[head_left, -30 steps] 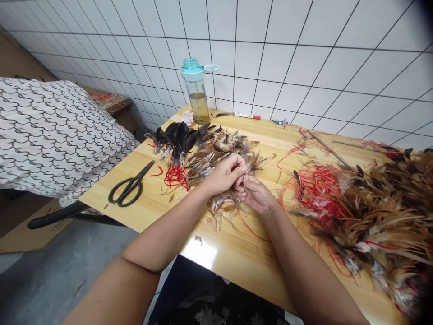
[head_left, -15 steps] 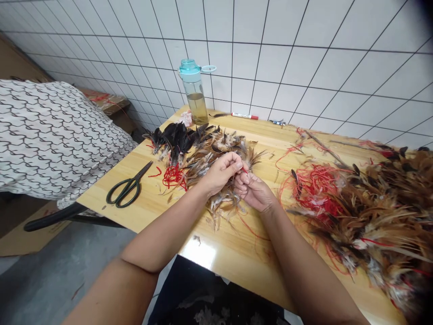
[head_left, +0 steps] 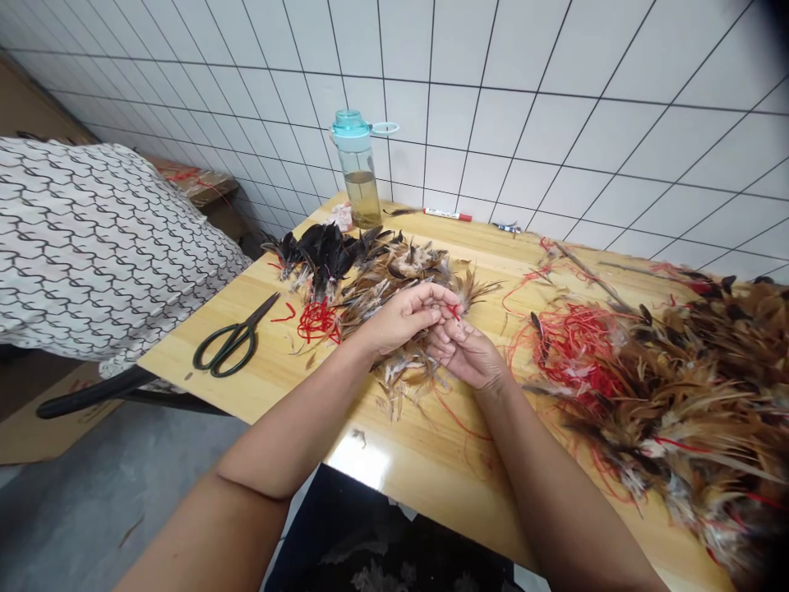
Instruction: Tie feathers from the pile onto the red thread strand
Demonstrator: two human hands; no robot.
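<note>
My left hand (head_left: 403,319) and my right hand (head_left: 469,355) meet over the wooden table (head_left: 425,460), fingertips together. Between them they pinch a small feather bundle with a bit of red string (head_left: 454,311) showing at the fingertips. Both hands have curled, closed fingers. Under and behind them lies a pile of brown and tan feathers (head_left: 394,279). Black feathers (head_left: 320,251) lie further left, beside a tangle of red string (head_left: 317,319).
Dark-handled scissors (head_left: 231,339) lie at the table's left side. A large heap of brown feathers and red strings (head_left: 671,386) fills the right. A teal-lidded bottle (head_left: 357,168) and a red-capped marker (head_left: 448,215) stand by the tiled wall. A patterned cloth (head_left: 92,238) lies to the left.
My hands have stayed at the same spot; the fingers have shifted slightly and a bit of red string now shows at the fingertips.
</note>
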